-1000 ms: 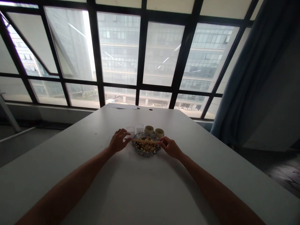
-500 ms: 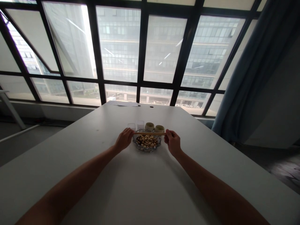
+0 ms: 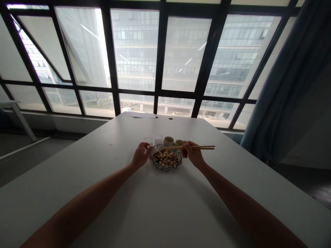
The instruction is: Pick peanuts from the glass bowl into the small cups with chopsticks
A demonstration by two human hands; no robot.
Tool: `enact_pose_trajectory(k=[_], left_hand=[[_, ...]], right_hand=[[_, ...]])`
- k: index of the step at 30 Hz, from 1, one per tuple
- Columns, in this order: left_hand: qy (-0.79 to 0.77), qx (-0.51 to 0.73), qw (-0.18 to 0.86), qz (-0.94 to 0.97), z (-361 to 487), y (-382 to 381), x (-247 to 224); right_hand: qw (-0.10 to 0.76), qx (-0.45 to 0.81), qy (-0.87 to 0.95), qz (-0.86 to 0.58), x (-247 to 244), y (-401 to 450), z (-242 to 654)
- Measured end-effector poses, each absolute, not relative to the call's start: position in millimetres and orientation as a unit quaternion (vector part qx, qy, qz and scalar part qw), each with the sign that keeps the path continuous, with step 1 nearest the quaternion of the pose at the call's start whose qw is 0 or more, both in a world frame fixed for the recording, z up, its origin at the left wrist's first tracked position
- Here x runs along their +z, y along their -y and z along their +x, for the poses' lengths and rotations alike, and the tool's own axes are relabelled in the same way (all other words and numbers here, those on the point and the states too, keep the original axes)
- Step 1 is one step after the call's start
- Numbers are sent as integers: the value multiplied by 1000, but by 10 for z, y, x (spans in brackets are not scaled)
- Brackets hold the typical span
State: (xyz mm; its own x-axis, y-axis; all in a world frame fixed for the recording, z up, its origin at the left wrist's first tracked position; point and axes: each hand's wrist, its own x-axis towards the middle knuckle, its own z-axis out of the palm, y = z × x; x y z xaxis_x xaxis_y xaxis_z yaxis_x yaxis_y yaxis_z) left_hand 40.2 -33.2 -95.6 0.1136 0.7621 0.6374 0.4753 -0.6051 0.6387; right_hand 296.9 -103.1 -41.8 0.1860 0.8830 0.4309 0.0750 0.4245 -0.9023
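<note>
A white metal stand (image 3: 23,122) is at the left of the frame, beyond the counter (image 3: 160,206). Papers (image 3: 141,115) lie at the counter's far end. Near the centre, the left hand (image 3: 141,155) is beside the left rim of a glass bowl (image 3: 167,169) of nuts (image 3: 165,157); I cannot tell whether its grip holds anything. Behind the bowl, partly blocked by it and the hands, stand two clear cups (image 3: 158,138) and two olive cups (image 3: 168,140). The right hand's (image 3: 193,154) grip clasps level chopsticks (image 3: 204,147) over the bowl's back. A blue curtain (image 3: 274,103) hangs at right.
</note>
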Motion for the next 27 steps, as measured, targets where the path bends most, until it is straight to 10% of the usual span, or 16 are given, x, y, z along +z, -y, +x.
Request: enact_pose_trajectory(k=[27], left_hand=[[-450, 395, 256, 759, 390, 182, -1008]], right_hand=[[492, 274, 703, -433, -180, 1196, 3248]])
